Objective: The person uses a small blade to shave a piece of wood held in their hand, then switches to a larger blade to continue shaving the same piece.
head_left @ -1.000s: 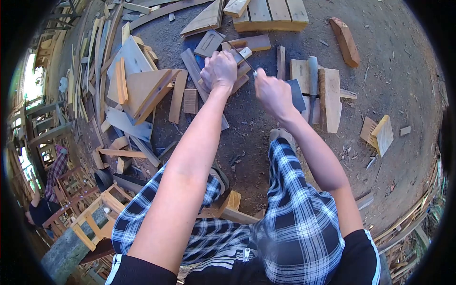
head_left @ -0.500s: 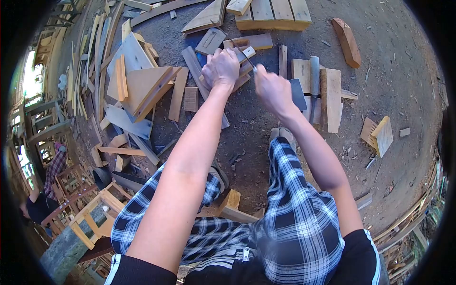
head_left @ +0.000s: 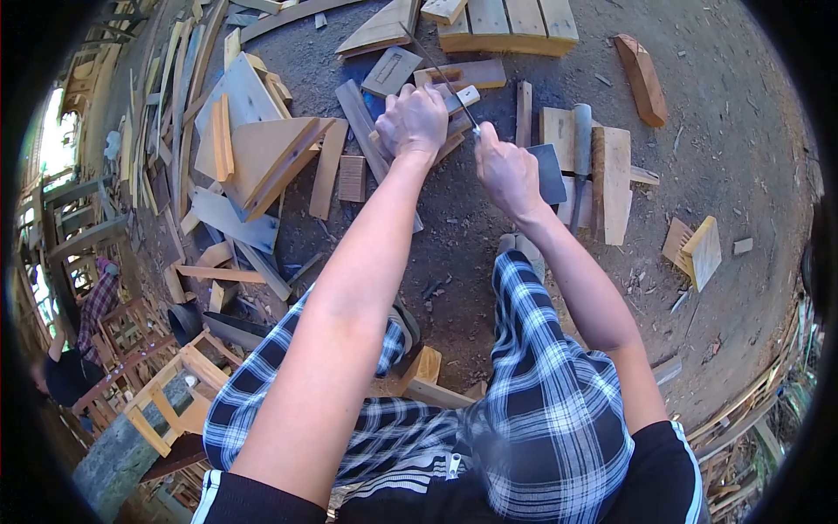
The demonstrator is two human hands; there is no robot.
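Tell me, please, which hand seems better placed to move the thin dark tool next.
The right hand, probably: it grips the near end of the thin dark tool, whose shaft crosses the pale-ended wood piece. The left hand appears busy holding that wood.

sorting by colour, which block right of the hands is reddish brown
The long block at top right; the thick block nearer the right hand is paler.

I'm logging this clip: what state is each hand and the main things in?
Left hand: closed, apparently holding a pale-ended wood strip
Right hand: closed around one end of the thin dark tool
Thin dark tool: held, slanting across the strip
Curved block: lying alone on the ground
Grey-handled tool: lying unheld beside a thick block
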